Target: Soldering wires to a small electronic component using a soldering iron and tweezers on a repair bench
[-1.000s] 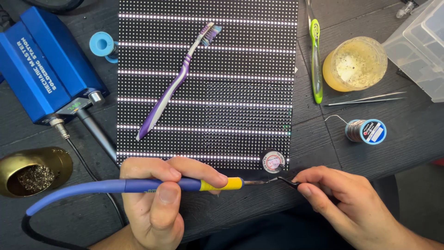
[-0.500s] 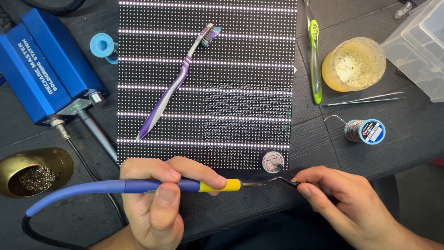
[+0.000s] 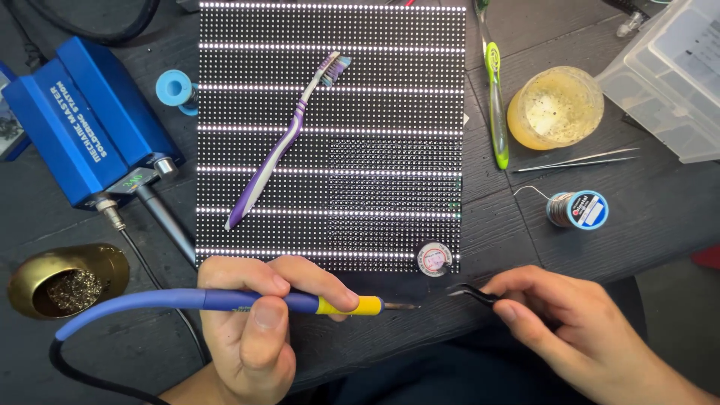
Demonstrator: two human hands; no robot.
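Gripping a blue soldering iron (image 3: 225, 301), the left hand (image 3: 251, 330) points its tip right, toward the tweezers (image 3: 472, 294) pinched in the right hand (image 3: 570, 330). Tip and tweezers sit near but apart, just below the LED panel (image 3: 375, 135) on the bench (image 3: 637, 225).

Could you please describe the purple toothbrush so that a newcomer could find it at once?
Start at the large black LED panel crossed by bright white rows in the middle of the table. The purple toothbrush lies diagonally on its left half, bristles toward the top. The only other brush, the green toothbrush, lies off the panel's right edge.
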